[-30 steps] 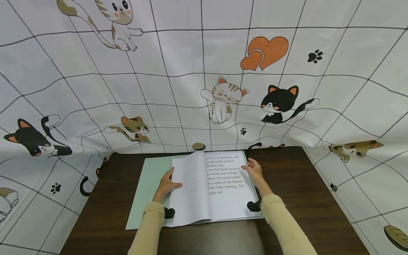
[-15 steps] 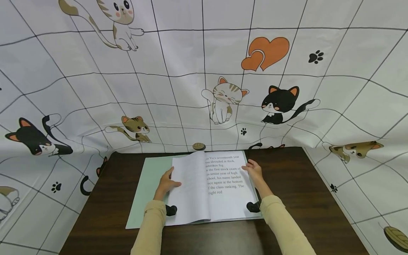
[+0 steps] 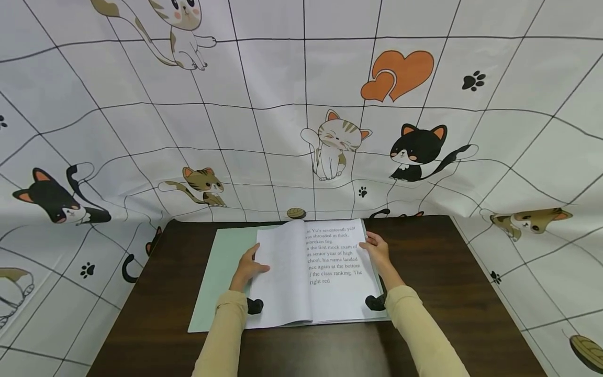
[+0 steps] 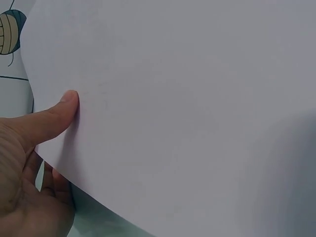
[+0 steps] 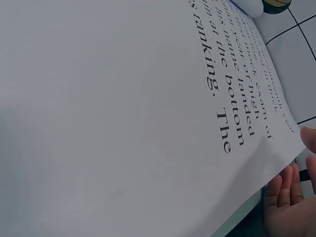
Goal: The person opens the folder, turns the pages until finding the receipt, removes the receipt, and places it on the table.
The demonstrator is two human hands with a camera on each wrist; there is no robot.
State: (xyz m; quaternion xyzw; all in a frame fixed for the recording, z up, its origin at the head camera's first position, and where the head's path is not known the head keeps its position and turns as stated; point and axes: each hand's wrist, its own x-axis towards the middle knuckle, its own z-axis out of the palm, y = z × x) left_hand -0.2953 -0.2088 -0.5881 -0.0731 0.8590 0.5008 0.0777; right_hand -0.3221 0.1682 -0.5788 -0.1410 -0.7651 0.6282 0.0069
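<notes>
An open book (image 3: 339, 298) with white pages and a pale green cover (image 3: 221, 272) lies on the dark wooden table. Its right page carries large black print; the left page (image 3: 280, 283) looks blank and bows up near the spine. My left hand (image 3: 247, 268) holds the left page's outer edge, thumb (image 4: 64, 106) on top and the other fingers behind the sheet. At the right edge of the book, my right hand (image 3: 378, 254) grips the printed page (image 5: 148, 98), with its thumb at the margin and curled fingers (image 5: 285, 185) below the edge.
Bare brown tabletop (image 3: 447, 293) extends on both sides of the book. A white grid-patterned cloth (image 3: 264, 131) with cartoon cats hangs behind and around the table. Black wrist-worn pieces (image 3: 255, 306) sit at both cuffs, over the lower page edges.
The left page's outer edge has shifted slightly left over the green cover, along with my left hand. The right hand keeps its place, and the head view has tilted a little.
</notes>
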